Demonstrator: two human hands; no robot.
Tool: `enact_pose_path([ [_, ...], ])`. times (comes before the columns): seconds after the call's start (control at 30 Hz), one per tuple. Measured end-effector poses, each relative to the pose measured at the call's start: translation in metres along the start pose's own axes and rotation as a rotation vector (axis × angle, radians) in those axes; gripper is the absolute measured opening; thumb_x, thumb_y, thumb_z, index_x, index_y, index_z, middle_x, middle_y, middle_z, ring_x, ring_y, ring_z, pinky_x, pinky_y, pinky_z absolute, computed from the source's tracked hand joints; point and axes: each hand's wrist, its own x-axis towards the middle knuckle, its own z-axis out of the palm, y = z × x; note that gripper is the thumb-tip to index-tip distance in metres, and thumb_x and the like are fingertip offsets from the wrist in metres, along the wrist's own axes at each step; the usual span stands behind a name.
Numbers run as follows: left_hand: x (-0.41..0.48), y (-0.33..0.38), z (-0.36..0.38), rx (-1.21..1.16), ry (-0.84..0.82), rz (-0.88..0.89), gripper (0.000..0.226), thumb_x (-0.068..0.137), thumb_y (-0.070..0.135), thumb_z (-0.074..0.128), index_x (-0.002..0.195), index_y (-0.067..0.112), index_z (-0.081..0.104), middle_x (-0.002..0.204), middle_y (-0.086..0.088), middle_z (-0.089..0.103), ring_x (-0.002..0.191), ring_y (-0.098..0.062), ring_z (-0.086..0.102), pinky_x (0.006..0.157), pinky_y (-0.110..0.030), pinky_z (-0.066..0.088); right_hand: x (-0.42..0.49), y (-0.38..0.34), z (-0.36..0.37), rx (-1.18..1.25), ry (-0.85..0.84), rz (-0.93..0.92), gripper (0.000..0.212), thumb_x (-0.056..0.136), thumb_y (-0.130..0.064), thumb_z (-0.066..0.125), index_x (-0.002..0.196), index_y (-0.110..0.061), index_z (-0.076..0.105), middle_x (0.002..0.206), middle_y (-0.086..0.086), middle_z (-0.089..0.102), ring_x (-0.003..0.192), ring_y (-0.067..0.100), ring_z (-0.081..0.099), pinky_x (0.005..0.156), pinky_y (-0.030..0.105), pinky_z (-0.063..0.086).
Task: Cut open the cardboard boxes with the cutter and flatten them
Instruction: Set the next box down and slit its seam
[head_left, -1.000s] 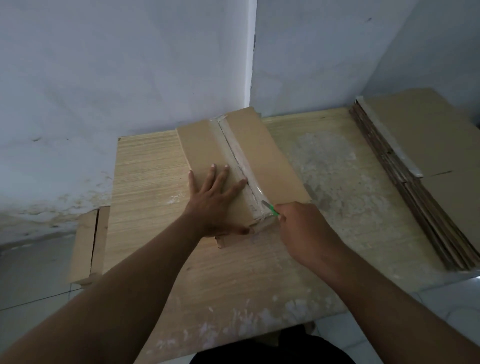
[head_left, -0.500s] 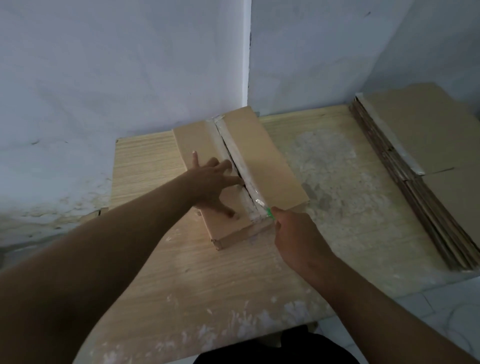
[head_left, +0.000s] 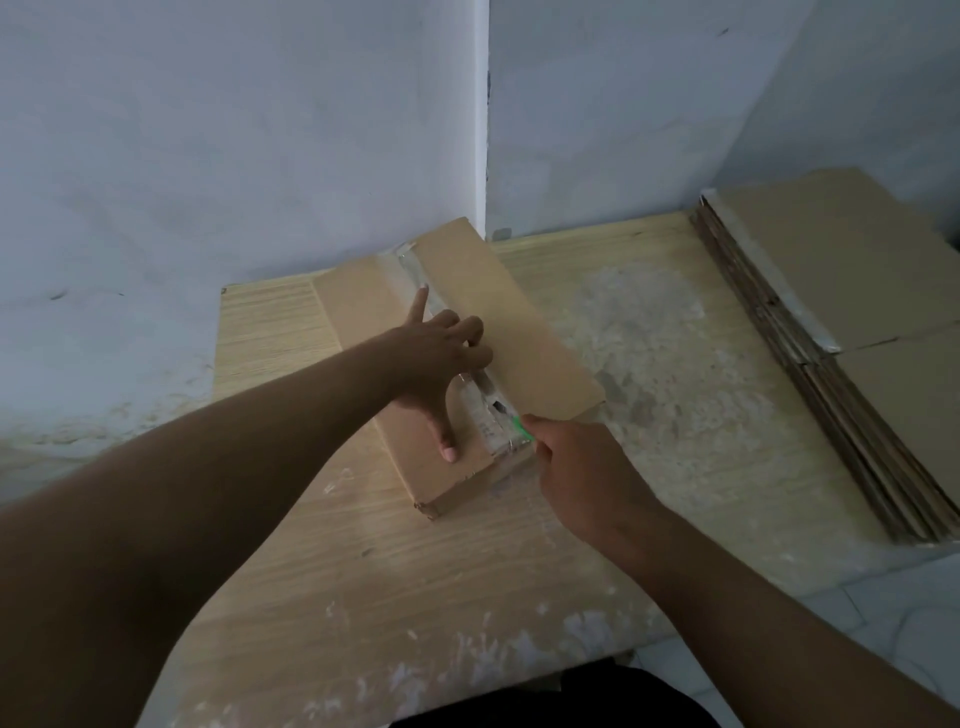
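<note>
Eight entries, largest first: walls (head_left: 208, 156), pale grey plaster, stained low down, meeting in a corner behind the work; table (head_left: 363, 571), light wood-grain top, scuffed and blotched with white residue, set into that corner as a firm bench for cutting; stack of flattened boxes (head_left: 831, 291), brown corrugated sheets with layered edges showing, lying at the table's right side well apart from the work, by appearance the finished pile; cardboard box (head_left: 524, 332), long, shallow, brown and matt, lying near the table's middle with its two top flaps uppermost so that the join faces the blade; tape seam (head_left: 410, 265), a glossy clear strip down the join, wrinkled and parted at the near end, where the slit looks begun; left hand (head_left: 436, 358), resting on the box to steady it, forefinger straight along the seam, thumb splayed flat on the left flap, the other fingers bent at the seam with tips hidden, so whether they hook the right flap's edge cannot be told; right hand (head_left: 582, 467), curled tightly about the tool at the box's near end; cutter (head_left: 518, 425), only a bright green plastic tip showing beyond the fist, touching the seam's near end.
</note>
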Motion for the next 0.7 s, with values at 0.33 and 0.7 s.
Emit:
enact_pose_path([
  [0.33,-0.002,0.003,-0.002,-0.054,-0.019,-0.005,0.138,0.043,0.099,0.065,0.156,0.028,0.030,0.154,-0.003,0.031,0.145,-0.028,0.034,0.117,-0.077,0.000,0.007,0.006,-0.015,-0.081,-0.079,-0.034,0.046,0.098,-0.011,0.045,0.137,-0.030,0.059,0.122,0.004,0.071,0.094,0.019,0.069,0.081,0.030,0.056],
  [0.7,0.001,0.001,-0.002,-0.053,-0.001,0.026,0.137,0.043,0.097,0.068,0.154,0.027,0.030,0.155,-0.007,0.029,0.145,-0.029,0.036,0.118,-0.076,0.001,0.002,0.017,-0.045,-0.036,-0.171,-0.043,0.037,0.103,-0.016,0.046,0.134,-0.026,0.064,0.133,0.000,0.066,0.086,0.006,0.064,0.063,0.004,0.038],
])
